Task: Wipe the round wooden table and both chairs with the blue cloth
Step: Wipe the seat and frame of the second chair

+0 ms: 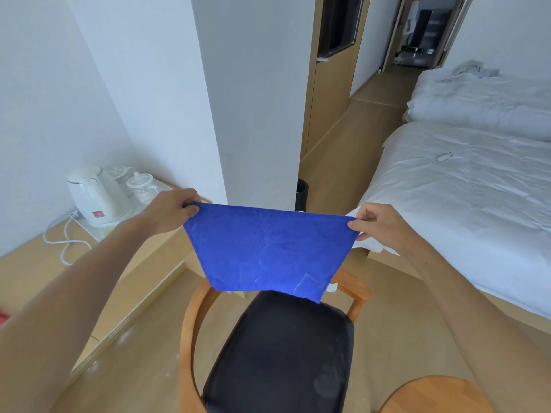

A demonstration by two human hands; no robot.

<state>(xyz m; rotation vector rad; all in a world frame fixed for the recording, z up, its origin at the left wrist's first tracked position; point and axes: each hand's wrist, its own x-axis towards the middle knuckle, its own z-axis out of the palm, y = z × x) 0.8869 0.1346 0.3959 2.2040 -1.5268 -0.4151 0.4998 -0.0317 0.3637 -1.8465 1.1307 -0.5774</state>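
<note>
The blue cloth (pixel 268 248) hangs spread out flat in the air above a chair. My left hand (pixel 170 210) pinches its upper left corner and my right hand (pixel 378 225) pinches its upper right corner. Below it stands the chair (pixel 283 347), with a black padded seat and a curved wooden frame; the cloth hides the chair's back rail. A curved piece of the round wooden table (pixel 432 394) shows at the bottom right corner. Only one chair is in view.
A white kettle (pixel 95 195) and white cups (pixel 140 186) stand on a tray on the low wooden ledge at left, with a cord trailing. A white pillar (pixel 253 114) rises ahead. A white bed (pixel 465 198) fills the right side. A black bin (pixel 301 193) stands behind the pillar.
</note>
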